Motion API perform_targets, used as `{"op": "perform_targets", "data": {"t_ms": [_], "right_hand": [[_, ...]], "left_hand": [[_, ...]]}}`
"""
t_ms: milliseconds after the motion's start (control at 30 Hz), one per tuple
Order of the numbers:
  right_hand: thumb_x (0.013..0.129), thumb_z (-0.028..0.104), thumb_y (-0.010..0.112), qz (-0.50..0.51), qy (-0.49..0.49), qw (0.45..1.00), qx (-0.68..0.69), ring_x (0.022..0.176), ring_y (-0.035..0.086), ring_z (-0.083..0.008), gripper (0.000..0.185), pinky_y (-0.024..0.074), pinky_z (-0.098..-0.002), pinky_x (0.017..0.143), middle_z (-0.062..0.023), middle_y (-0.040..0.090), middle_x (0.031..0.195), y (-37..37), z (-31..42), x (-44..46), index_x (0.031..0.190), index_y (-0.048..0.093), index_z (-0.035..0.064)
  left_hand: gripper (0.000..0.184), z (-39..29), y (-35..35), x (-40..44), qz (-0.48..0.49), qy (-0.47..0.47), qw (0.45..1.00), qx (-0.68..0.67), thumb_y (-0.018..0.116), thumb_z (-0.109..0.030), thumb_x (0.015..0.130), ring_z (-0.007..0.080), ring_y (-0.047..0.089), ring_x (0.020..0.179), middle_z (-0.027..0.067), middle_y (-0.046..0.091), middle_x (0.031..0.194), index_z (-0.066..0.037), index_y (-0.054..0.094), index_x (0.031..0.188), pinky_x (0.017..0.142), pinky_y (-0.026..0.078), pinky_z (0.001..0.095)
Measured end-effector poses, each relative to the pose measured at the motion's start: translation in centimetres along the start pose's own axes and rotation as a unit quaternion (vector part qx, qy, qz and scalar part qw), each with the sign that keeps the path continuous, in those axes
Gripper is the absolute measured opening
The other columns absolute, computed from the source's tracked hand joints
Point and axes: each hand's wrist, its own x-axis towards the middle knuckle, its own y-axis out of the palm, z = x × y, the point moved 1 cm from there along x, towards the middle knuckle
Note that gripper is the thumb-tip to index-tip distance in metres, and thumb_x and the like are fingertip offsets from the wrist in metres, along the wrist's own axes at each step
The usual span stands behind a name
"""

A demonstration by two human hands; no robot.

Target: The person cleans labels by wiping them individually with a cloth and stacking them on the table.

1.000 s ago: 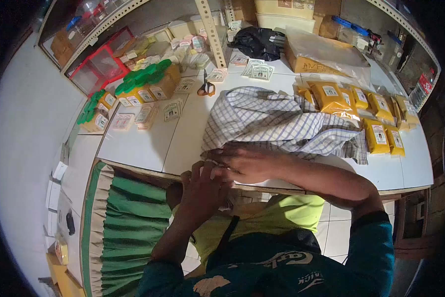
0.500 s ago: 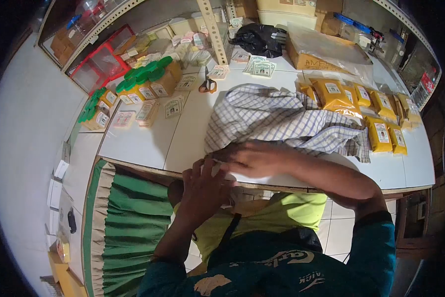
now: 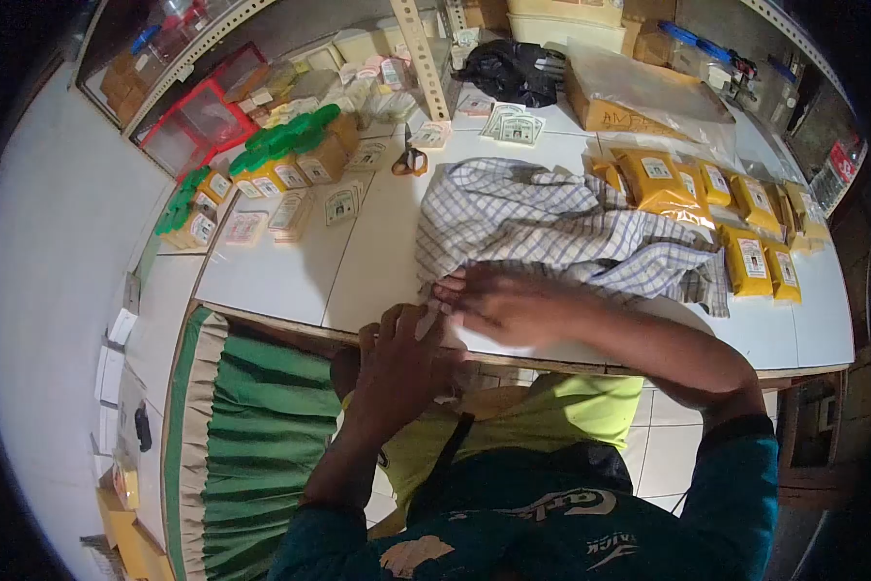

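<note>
A white cloth (image 3: pixel 542 218) with a blue check lies crumpled on the white table, in front of my two hands. At its lower left corner my right hand (image 3: pixel 503 305) is closed, its fingertips pressed on the cloth's edge. My left hand (image 3: pixel 401 358) is curled at the table's front edge, just left of the right hand. Something pale, perhaps clear, shows between the two hands and below the left fingers; the fingers hide most of it and I cannot make out its kind.
Jars with green lids (image 3: pixel 290 140) and label stacks (image 3: pixel 290 213) stand left. Scissors (image 3: pixel 411 160) lie behind the cloth. Yellow-orange packets (image 3: pixel 745 261) sit right, near a cardboard box (image 3: pixel 629 116). A black plastic bag (image 3: pixel 513 73) and a metal shelf post (image 3: pixel 421 58) are at the back.
My right fingers have shifted slightly up along the cloth's corner, and a pale strip now shows between the hands. The whole view has moved slightly.
</note>
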Motion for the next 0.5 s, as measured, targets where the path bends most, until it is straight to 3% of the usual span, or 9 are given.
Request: {"op": "perform_targets", "data": {"t_ms": [33,100,133,167,233,333,433,467,500], "right_hand": [[0.107,0.035,0.037,0.207,0.131,0.964,0.099,0.126,0.053,-0.039,0.049,0.0426,-0.044,0.109,-0.024,0.056,0.135,-1.3,-1.4,-0.5,0.131,0.056,-0.0029],[0.107,0.034,0.038,0.101,0.125,0.986,0.032,0.123,0.055,-0.0389,0.046,0.0438,-0.0458,0.107,-0.0235,0.058,0.132,-1.0,-2.3,-1.0,0.129,0.057,-0.0019],[0.106,0.033,0.039,0.115,0.156,0.981,0.014,0.122,0.056,-0.0388,0.045,0.0443,-0.0464,0.106,-0.0235,0.058,0.131,-0.2,-1.8,-1.1,0.13,0.057,-0.0004],[0.106,0.033,0.039,0.153,0.104,0.983,-0.011,0.123,0.055,-0.0387,0.045,0.044,-0.0454,0.107,-0.0228,0.057,0.133,-0.1,-1.1,-0.9,0.133,0.056,0.0012],[0.106,0.032,0.039,0.022,0.027,0.999,-0.036,0.123,0.055,-0.038,0.044,0.0435,-0.0457,0.107,-0.0229,0.056,0.134,2.1,-1.1,-2.0,0.134,0.055,0.0014],[0.106,0.031,0.039,0.013,0.108,0.994,0.018,0.102,0.063,-0.0407,0.039,0.0506,-0.0488,0.092,-0.0226,0.066,0.105,0.3,-3.2,-1.5,0.112,0.062,-0.0004],[0.105,0.025,0.043,0.111,0.08,0.99,0.037,0.108,0.061,-0.0383,0.039,0.0493,-0.0472,0.095,-0.0248,0.064,0.114,-0.5,-1.1,-0.6,0.125,0.06,-0.0043],[0.104,0.023,0.045,0.076,0.054,0.996,0.016,0.099,0.063,-0.038,0.035,0.0508,-0.0479,0.09,-0.0242,0.067,0.103,0.2,-2.1,-0.8,0.118,0.063,-0.0046],[0.105,0.024,0.044,0.145,0.105,0.984,-0.016,0.096,0.064,-0.04,0.036,0.0516,-0.0478,0.088,-0.0254,0.067,0.104,1.3,-4.3,-0.8,0.112,0.064,-0.0047]], "left_hand": [[0.06,-0.2,0.0,-0.3,0.001,0.003,1.0,0.0,0.061,-0.046,0.092,0.0334,0.047,0.123,0.0162,0.051,0.128,-0.013,0.052,0.142,0.098,0.037,0.0542],[0.061,-0.6,-0.1,-0.2,0.015,0.0,1.0,-0.013,0.06,-0.047,0.092,0.0337,0.048,0.123,0.0163,0.051,0.128,-0.013,0.052,0.143,0.098,0.037,0.054],[0.062,-0.5,-0.2,0.1,0.02,-0.007,0.999,-0.024,0.06,-0.047,0.092,0.0339,0.048,0.124,0.0165,0.051,0.128,-0.013,0.051,0.143,0.099,0.036,0.0539],[0.062,-0.3,-0.2,0.2,0.015,-0.006,1.0,-0.02,0.06,-0.047,0.092,0.0339,0.048,0.124,0.0165,0.051,0.128,-0.013,0.051,0.143,0.099,0.036,0.0539],[0.059,0.1,0.4,-0.3,0.008,0.006,0.999,-0.034,0.062,-0.046,0.092,0.0351,0.047,0.124,0.0172,0.051,0.129,-0.012,0.055,0.14,0.1,0.036,0.0539],[0.05,-0.2,-0.5,0.2,0.014,-0.009,0.999,-0.05,0.063,-0.042,0.092,0.0347,0.047,0.126,0.0176,0.051,0.129,-0.011,0.062,0.131,0.103,0.033,0.0537],[0.039,1.1,0.1,0.8,-0.053,0.051,0.996,-0.046,0.066,-0.035,0.091,0.0331,0.047,0.127,0.017,0.051,0.131,-0.011,0.066,0.122,0.104,0.036,0.053],[0.039,1.6,-0.3,1.4,-0.054,0.049,0.996,-0.046,0.066,-0.035,0.091,0.0331,0.047,0.127,0.017,0.051,0.131,-0.011,0.066,0.122,0.104,0.036,0.053],[0.037,2.3,-0.8,2.4,-0.019,0.056,0.994,-0.09,0.068,-0.031,0.09,0.0331,0.047,0.128,0.0161,0.05,0.132,-0.011,0.066,0.121,0.104,0.038,0.052]]}}
